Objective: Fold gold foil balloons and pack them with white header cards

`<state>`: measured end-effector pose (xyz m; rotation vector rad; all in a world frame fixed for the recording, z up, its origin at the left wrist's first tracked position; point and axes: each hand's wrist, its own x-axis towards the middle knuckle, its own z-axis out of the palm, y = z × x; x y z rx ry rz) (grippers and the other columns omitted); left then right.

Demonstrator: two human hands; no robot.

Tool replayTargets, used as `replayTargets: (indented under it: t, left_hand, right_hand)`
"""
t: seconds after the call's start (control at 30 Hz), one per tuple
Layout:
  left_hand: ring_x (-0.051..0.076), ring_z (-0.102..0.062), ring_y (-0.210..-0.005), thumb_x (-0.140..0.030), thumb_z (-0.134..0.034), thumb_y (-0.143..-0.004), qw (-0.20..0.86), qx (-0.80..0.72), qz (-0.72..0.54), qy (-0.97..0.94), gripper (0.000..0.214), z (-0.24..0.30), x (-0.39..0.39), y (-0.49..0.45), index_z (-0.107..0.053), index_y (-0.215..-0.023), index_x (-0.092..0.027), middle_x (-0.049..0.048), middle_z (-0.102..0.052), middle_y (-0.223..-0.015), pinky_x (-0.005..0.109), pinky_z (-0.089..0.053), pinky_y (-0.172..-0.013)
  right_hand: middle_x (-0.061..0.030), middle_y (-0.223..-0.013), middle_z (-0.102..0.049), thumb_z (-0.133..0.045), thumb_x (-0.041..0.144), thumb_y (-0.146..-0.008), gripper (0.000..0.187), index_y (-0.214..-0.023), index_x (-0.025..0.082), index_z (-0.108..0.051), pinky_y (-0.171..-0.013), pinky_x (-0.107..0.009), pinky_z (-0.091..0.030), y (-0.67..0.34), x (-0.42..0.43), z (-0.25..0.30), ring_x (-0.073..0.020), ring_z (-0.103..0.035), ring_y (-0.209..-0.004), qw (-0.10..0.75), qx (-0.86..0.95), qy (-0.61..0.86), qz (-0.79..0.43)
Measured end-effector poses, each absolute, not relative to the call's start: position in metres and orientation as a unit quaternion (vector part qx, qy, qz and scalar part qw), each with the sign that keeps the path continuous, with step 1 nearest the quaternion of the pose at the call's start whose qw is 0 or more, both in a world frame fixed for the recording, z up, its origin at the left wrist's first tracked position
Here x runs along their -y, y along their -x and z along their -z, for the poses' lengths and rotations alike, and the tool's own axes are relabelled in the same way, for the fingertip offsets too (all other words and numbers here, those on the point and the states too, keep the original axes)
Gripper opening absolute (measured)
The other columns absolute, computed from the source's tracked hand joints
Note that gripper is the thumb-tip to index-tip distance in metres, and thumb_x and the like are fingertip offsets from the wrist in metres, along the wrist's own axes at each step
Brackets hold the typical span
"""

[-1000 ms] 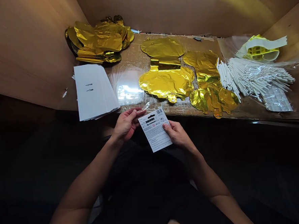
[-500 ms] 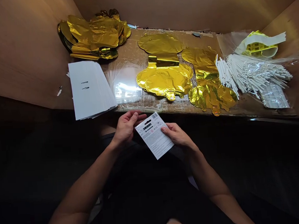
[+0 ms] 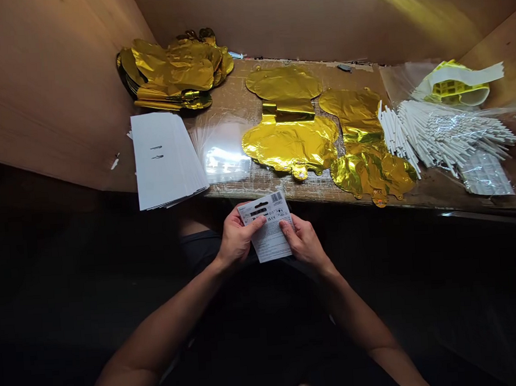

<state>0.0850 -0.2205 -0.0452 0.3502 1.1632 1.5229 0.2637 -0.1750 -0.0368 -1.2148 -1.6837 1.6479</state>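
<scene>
A white printed card [image 3: 269,227] with a barcode is held over my lap, just below the table's front edge. My left hand [image 3: 237,241] grips its left side with the thumb on top. My right hand [image 3: 302,242] pinches its right side. Both hands are closed on the card. A stack of white cards [image 3: 164,158] lies on the table to the left, a pile of clear plastic bags [image 3: 222,148] beside it.
Flat gold foil balloons [image 3: 292,135] lie mid-table, with another [image 3: 363,151] to the right and a heap [image 3: 174,70] at the back left. White straws [image 3: 442,132] in plastic and a yellow roll [image 3: 452,85] sit at the right. Wooden walls enclose the table [image 3: 235,101].
My left hand has closed onto the card, which it was only beside before. The card has turned more upright and both hands have drawn together.
</scene>
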Motion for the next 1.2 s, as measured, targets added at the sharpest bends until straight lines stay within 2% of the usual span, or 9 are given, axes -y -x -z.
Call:
replayTargets:
  t: [0.17,0.23,0.33,0.43,0.6,0.7,0.87,1.1,1.2]
  left_hand:
    - [0.021,-0.078,-0.085,-0.033,-0.102,-0.065,0.583,-0.484,-0.644,-0.105,0.065,0.028,0.201,-0.068,-0.068,-0.119,-0.020,0.0036,-0.082,-0.096,0.035,-0.064,-0.081]
    - [0.020,-0.078,-0.086,-0.033,-0.102,-0.065,0.560,-0.488,-0.660,-0.111,0.064,0.022,0.191,-0.064,-0.067,-0.117,-0.021,0.0028,-0.082,-0.096,0.035,-0.064,-0.084]
    - [0.019,-0.078,-0.085,-0.031,-0.102,-0.064,0.550,-0.490,-0.665,-0.127,0.057,0.020,0.186,-0.071,-0.070,-0.109,-0.018,0.0032,-0.082,-0.096,0.034,-0.063,-0.085]
    - [0.023,-0.078,-0.088,-0.034,-0.100,-0.069,0.580,-0.476,-0.643,-0.156,0.045,0.026,0.192,-0.093,-0.075,-0.102,-0.015,0.0076,-0.082,-0.100,0.037,-0.063,-0.086]
    - [0.029,-0.079,-0.092,-0.039,-0.098,-0.074,0.629,-0.464,-0.574,-0.243,0.044,0.029,0.194,-0.114,-0.080,-0.104,-0.013,0.0128,-0.083,-0.108,0.040,-0.064,-0.083]
    - [0.027,-0.079,-0.100,-0.038,-0.099,-0.072,0.598,-0.456,-0.623,-0.217,0.050,0.020,0.178,-0.097,-0.078,-0.113,-0.017,0.0103,-0.082,-0.115,0.039,-0.064,-0.090]
    - [0.024,-0.079,-0.095,-0.033,-0.099,-0.070,0.598,-0.445,-0.646,-0.165,0.049,0.011,0.162,-0.085,-0.075,-0.111,-0.020,0.0057,-0.083,-0.103,0.039,-0.064,-0.091]
    - [0.028,-0.078,-0.096,-0.040,-0.094,-0.077,0.646,-0.438,-0.583,-0.226,0.043,0.026,0.181,-0.124,-0.077,-0.106,-0.015,0.0125,-0.081,-0.109,0.044,-0.063,-0.093]
    - [0.032,-0.077,-0.108,-0.043,-0.090,-0.083,0.600,-0.470,-0.554,-0.335,0.051,0.021,0.175,-0.115,-0.072,-0.122,-0.016,0.0151,-0.079,-0.120,0.047,-0.060,-0.102]
  right_hand:
    - [-0.0033,-0.087,-0.073,-0.075,0.060,-0.092,0.043,-0.104,0.019,-0.072,-0.058,-0.026,-0.050,-0.277,0.166,0.034,-0.0161,-0.064,-0.068,0.251,0.581,0.392,-0.668]
    - [-0.0011,-0.078,-0.071,-0.082,0.061,-0.086,0.047,-0.104,0.019,-0.069,-0.048,-0.024,-0.048,-0.281,0.172,0.038,-0.0135,-0.062,-0.055,0.249,0.521,0.395,-0.714]
    - [0.0019,-0.064,-0.067,-0.081,0.061,-0.087,0.047,-0.097,0.019,-0.063,-0.041,-0.022,-0.049,-0.280,0.188,0.047,-0.0138,-0.063,-0.045,0.250,0.430,0.422,-0.758]
    - [0.0019,-0.064,-0.070,-0.083,0.060,-0.086,0.048,-0.099,0.020,-0.060,-0.045,-0.023,-0.057,-0.272,0.195,0.051,-0.0160,-0.070,-0.049,0.310,0.384,0.437,-0.752]
    - [0.0056,-0.060,-0.069,-0.086,0.061,-0.084,0.053,-0.103,0.023,-0.054,-0.040,-0.021,-0.055,-0.267,0.181,0.047,-0.0148,-0.067,-0.042,0.418,0.358,0.438,-0.711]
    - [0.0036,-0.060,-0.070,-0.084,0.060,-0.086,0.050,-0.104,0.021,-0.058,-0.039,-0.021,-0.054,-0.278,0.174,0.041,-0.0149,-0.066,-0.041,0.382,0.383,0.425,-0.726]
    - [0.0026,-0.060,-0.070,-0.082,0.058,-0.088,0.047,-0.103,0.018,-0.062,-0.038,-0.020,-0.052,-0.291,0.170,0.036,-0.0149,-0.066,-0.041,0.297,0.421,0.400,-0.758]
    - [0.0050,-0.060,-0.070,-0.089,0.057,-0.082,0.052,-0.103,0.023,-0.055,-0.039,-0.021,-0.055,-0.272,0.170,0.042,-0.0153,-0.066,-0.041,0.417,0.352,0.419,-0.726]
    - [0.0027,-0.066,-0.073,-0.091,0.058,-0.079,0.055,-0.105,0.023,-0.057,-0.044,-0.023,-0.059,-0.270,0.169,0.046,-0.0162,-0.070,-0.047,0.441,0.328,0.419,-0.722]
